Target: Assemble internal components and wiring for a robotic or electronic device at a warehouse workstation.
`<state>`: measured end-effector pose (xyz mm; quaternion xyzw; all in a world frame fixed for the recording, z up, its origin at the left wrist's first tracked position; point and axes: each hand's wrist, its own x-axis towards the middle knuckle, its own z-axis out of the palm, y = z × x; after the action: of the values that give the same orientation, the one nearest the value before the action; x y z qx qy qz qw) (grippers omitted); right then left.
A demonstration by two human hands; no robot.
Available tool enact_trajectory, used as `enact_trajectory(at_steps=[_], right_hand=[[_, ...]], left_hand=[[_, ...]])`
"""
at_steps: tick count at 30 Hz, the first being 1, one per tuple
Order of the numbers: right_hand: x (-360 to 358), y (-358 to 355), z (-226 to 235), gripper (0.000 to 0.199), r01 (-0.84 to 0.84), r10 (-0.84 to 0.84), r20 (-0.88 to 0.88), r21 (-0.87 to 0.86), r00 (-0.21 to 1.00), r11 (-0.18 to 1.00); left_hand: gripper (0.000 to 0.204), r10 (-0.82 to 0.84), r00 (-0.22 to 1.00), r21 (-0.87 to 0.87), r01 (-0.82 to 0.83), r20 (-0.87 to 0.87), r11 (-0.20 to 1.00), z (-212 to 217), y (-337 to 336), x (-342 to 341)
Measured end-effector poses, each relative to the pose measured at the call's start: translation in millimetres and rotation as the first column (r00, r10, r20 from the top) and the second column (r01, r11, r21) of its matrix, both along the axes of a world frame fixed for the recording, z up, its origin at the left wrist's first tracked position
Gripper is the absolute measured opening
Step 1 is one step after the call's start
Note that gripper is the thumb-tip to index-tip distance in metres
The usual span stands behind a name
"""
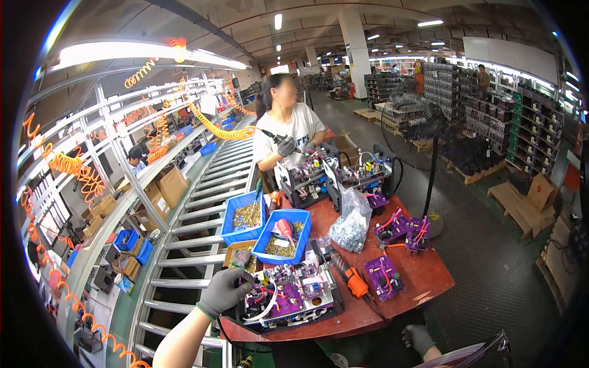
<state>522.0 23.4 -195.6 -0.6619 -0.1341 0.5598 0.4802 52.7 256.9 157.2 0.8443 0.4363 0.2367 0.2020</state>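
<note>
- Open unit (325, 305) is on red tabletop (429, 282); purple board (287, 299) already sits inside, other boards (384, 277) lie loose.
- Left hand (226, 291) is at unit's edge, right hand (418, 338) apart; either grip I cannot tell.

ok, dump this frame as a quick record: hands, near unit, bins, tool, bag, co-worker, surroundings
left hand: gray glove, at left edge of near assembly; grip unclear
right hand: gray glove, low, beyond the table's near edge
near assembly: purple boards, red and white wires
table: red top
bins: front blue bin, rear blue bin; small brassy parts in both
tool: orange-and-black tool, right of assembly
bag: clear bag, small parts inside
co-worker: across table, gloved
left side: roller conveyor
</note>
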Motion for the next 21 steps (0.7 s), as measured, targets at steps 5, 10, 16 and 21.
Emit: enact_trajectory(at_steps=[5,10,16,21], right_hand=[[-39,2,7,0.032,-0.249,0.249,0.007,0.038,0.969,0.968],[-85,6,26,0.034,-0.530,0.533,0.091,-0.060,0.841,0.846],[-71,30,97,0.036,0.029,0.121,-0.708,0.195,0.696,0.980],[37,38,112,0.038,0.638,-0.206,-0.750,0.345,0.628,0.689]], left_hand=[[0.014,-0.004,1.000,0.046,0.005,-0.021,0.999,2,-1,6],[0.018,-0.013,0.999,0.093,0.016,-0.034,0.996,1,-3,1],[0.015,0.017,1.000,0.070,-0.017,0.012,0.997,-4,-1,-4],[0.013,-0.011,1.000,0.081,0.010,0.015,0.997,2,-2,1]])
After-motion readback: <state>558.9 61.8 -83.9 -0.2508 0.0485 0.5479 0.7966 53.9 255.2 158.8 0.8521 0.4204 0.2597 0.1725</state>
